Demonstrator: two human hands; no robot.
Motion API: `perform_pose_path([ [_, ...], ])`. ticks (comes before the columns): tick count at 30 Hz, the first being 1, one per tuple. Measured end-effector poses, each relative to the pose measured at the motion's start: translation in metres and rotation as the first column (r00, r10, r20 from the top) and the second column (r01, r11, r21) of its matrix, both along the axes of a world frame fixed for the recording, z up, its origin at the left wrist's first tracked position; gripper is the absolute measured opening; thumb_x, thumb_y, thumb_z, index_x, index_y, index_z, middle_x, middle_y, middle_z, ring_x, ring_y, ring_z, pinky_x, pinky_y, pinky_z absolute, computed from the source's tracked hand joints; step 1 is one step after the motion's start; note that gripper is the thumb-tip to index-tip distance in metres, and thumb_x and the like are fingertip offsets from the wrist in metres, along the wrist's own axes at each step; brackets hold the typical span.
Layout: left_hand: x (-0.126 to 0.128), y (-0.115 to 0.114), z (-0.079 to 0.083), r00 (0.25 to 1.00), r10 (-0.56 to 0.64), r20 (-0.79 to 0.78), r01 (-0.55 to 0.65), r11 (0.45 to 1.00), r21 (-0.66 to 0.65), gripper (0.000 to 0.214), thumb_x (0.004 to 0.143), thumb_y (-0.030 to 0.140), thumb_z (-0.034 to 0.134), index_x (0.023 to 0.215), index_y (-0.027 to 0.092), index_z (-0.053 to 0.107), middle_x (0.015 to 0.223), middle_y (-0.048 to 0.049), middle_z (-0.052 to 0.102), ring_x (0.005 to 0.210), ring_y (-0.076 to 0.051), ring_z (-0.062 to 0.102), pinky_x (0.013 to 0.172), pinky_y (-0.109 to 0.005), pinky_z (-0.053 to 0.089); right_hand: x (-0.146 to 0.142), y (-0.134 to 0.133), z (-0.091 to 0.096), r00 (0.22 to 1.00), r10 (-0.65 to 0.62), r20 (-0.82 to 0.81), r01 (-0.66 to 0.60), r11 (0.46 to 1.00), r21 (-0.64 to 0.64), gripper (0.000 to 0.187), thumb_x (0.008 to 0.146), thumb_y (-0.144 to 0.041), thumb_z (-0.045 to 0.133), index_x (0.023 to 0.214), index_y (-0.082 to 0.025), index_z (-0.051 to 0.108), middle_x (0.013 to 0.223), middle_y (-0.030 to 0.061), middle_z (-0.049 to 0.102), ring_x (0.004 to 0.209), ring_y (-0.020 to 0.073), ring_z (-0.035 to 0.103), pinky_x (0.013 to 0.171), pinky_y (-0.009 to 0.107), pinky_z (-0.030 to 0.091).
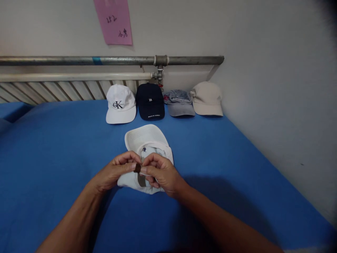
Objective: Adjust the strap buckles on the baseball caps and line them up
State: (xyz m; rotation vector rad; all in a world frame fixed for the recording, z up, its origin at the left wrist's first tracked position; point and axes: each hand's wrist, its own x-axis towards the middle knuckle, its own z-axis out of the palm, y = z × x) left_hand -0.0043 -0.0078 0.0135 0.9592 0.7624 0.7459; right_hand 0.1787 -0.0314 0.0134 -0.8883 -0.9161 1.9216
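Note:
A pale whitish cap (147, 135) lies upside down on the blue sheet, its brim pointing away from me and its inside facing up. Both hands meet over its near part. Between thumb and fingers, my left hand (116, 171) pinches a small brown strap piece (137, 168). My right hand (164, 173) is closed in a pinch right beside it, on what looks like the cap's pale strap. The fingertips almost touch and hide the joint between the two pieces. A small dark mark shows inside the cap.
Along the back stand a white cap (121, 103), a navy cap (150, 102), a grey-blue cap (179, 103) and a beige cap (207, 99). Behind them are a radiator (65, 90) and a metal pipe (126, 60). A wall (276, 88) borders the blue sheet (65, 140) on the right.

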Motion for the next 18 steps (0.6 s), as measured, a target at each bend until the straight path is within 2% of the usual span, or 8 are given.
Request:
perform_pose_path([
  [4,-0.001,-0.001,0.000,1.000,-0.014,0.023,0.014,1.000,-0.002,0.015,0.075,0.026,0.077,0.085,0.019,0.070,0.069,0.0025,0.064,0.054,-0.005,0.057,0.049,-0.012,0.043,0.008,-0.001,0.004,0.985,0.047,0.163,-0.066,0.991,0.115,0.015,0.069,-0.021,0.067,0.080,-0.019,0.056,0.057,-0.0065,0.056,0.049,0.0077,0.051,0.045,0.019,0.039],
  [6,-0.002,-0.002,0.001,0.999,-0.017,0.031,0.017,1.000,0.018,0.016,0.074,0.026,0.078,0.085,0.018,0.070,0.069,0.0023,0.064,0.054,-0.006,0.056,0.049,-0.013,0.043,0.013,-0.003,0.009,0.972,0.067,0.223,-0.099,0.986,0.136,0.019,0.066,-0.014,0.065,0.083,-0.019,0.058,0.065,-0.0047,0.060,0.059,0.0093,0.057,0.053,0.021,0.043],
  [10,-0.003,-0.004,0.002,0.998,-0.037,0.045,0.035,0.998,0.058,0.015,0.075,0.026,0.077,0.084,0.017,0.070,0.071,0.0017,0.065,0.056,-0.006,0.057,0.051,-0.013,0.043,0.017,-0.006,0.012,0.975,0.082,0.207,-0.111,0.985,0.131,0.020,0.065,-0.014,0.065,0.083,-0.019,0.056,0.067,-0.0045,0.060,0.060,0.0095,0.056,0.057,0.023,0.044],
  [14,-0.004,-0.006,0.002,0.993,-0.118,-0.001,0.118,0.991,0.060,0.012,0.076,0.024,0.075,0.084,0.017,0.068,0.073,0.0008,0.066,0.060,-0.007,0.058,0.054,-0.014,0.043,0.014,-0.007,0.008,0.979,0.112,0.168,-0.137,0.980,0.142,0.020,0.067,-0.017,0.067,0.084,-0.019,0.055,0.069,-0.0043,0.060,0.060,0.0095,0.055,0.057,0.023,0.042],
  [18,-0.004,-0.007,0.003,0.995,-0.103,-0.016,0.104,0.993,0.063,0.016,0.074,0.026,0.077,0.083,0.017,0.067,0.074,0.0007,0.065,0.060,-0.007,0.058,0.054,-0.015,0.043,0.015,-0.008,0.012,0.979,0.125,0.160,-0.153,0.972,0.178,0.020,0.070,-0.018,0.068,0.085,-0.019,0.054,0.072,-0.0041,0.060,0.062,0.0099,0.056,0.059,0.024,0.043],
])
